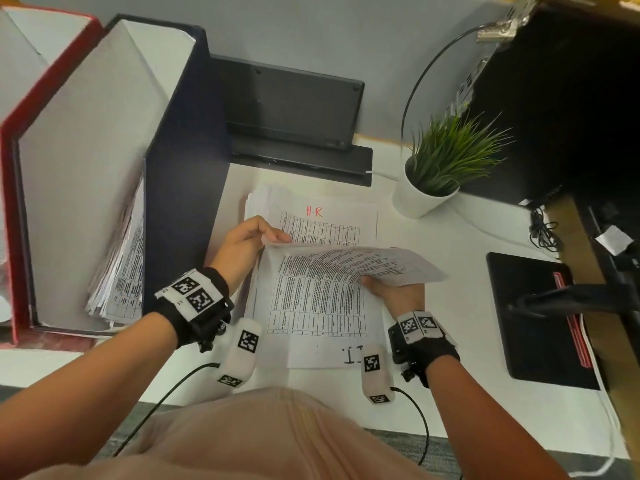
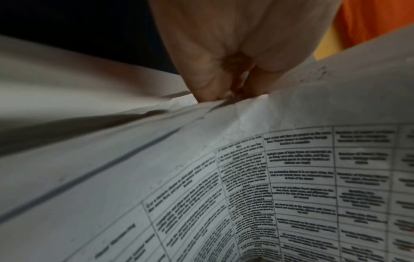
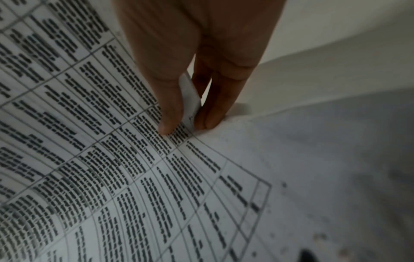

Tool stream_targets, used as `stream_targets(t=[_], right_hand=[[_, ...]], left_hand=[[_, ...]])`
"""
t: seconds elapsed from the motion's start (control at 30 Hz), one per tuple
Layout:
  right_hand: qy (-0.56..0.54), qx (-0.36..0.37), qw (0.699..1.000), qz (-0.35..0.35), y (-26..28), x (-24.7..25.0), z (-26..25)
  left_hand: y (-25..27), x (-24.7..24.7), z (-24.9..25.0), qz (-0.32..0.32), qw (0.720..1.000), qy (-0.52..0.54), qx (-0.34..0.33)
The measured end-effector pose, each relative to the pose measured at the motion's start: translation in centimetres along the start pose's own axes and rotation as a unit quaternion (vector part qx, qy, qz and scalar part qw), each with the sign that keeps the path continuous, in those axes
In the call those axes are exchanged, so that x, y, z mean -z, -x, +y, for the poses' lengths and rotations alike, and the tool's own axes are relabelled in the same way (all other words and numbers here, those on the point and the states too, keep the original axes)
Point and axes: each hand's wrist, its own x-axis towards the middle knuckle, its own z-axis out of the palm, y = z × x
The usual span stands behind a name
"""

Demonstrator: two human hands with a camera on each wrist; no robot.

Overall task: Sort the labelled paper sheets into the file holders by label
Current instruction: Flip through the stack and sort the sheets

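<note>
On the white desk (image 1: 433, 403), directly in front of the person: one stack of paper sheets (image 1: 311, 306), printed with tables of small text, the sheet at its near end marked "IT" in black. Lifted sheet (image 1: 356, 261): raised off the stack and curling over it, held at two edges. Left hand (image 1: 242, 244): thumb and fingers pinching the sheet's left corner, its fingertips (image 2: 208, 88) closed on the paper edge in the wrist view. Right hand (image 1: 394, 292): pinching the sheet's right side, thumb (image 3: 165, 99) on the printed face and fingers behind it. Beyond the stack: a second sheet (image 1: 332, 220) lying flat, headed "H.R" in red, on top of further sheets. Left of the stack: a dark blue file holder (image 1: 180, 168), touching the desk, with a bundle of printed sheets (image 1: 121, 271) leaning inside; left of that again, a red file holder (image 1: 48, 81). Behind the stack, against the wall: a black device (image 1: 291, 109) on a flat base. Right of the stack and farther back: a white pot with a green grass-like plant (image 1: 446, 161). Right of the stack, near the desk's edge: a black pad (image 1: 533, 323) with a red stripe.
</note>
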Motion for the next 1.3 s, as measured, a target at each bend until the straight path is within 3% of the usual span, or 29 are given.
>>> stream_targets(t=[0.1, 0.2, 0.33, 0.47, 0.53, 0.67, 0.9, 0.97, 1.13, 1.3], right_hand=[[0.008, -0.022, 1.0, -0.01, -0.1, -0.1, -0.1], [0.119, -0.001, 0.992, -0.027, -0.4, -0.3, 0.4], [0.079, -0.028, 0.997, 0.001, 0.0, -0.6, 0.2], [0.001, 0.024, 0.999, 0.035, 0.4, -1.3, -1.6], [-0.022, 0.056, 0.998, 0.031, 0.8, -1.5, -2.8], [-0.069, 0.119, 0.99, 0.037, 1.4, -1.6, -5.8], [-0.171, 0.237, 0.954, 0.071, 3.1, -1.1, -10.9], [-0.175, 0.242, 0.953, 0.059, 3.7, -1.4, -10.7], [-0.15, 0.179, 0.972, 0.026, 4.3, -2.7, -8.5], [-0.168, 0.189, 0.967, 0.035, 3.9, -2.6, -7.9]], left_hand=[[-0.2, 0.1, 0.7, -0.016, 0.999, 0.013, 0.027], [-0.5, 0.1, 1.4, -0.003, 0.997, 0.014, 0.071], [-0.4, 0.0, 1.6, 0.002, 0.994, 0.022, 0.103], [0.6, -0.9, 2.0, -0.051, 0.997, 0.031, 0.055], [0.9, -1.4, 2.7, -0.029, 0.999, -0.032, 0.019], [1.3, -2.2, 4.5, 0.011, 0.98, -0.158, -0.124], [2.5, -2.6, 8.4, 0.103, 0.945, -0.087, -0.297], [2.7, -2.6, 7.8, 0.113, 0.944, -0.085, -0.298], [2.8, -3.4, 4.0, 0.094, 0.961, -0.124, -0.228], [2.3, -3.2, 3.7, 0.129, 0.96, -0.107, -0.222]])
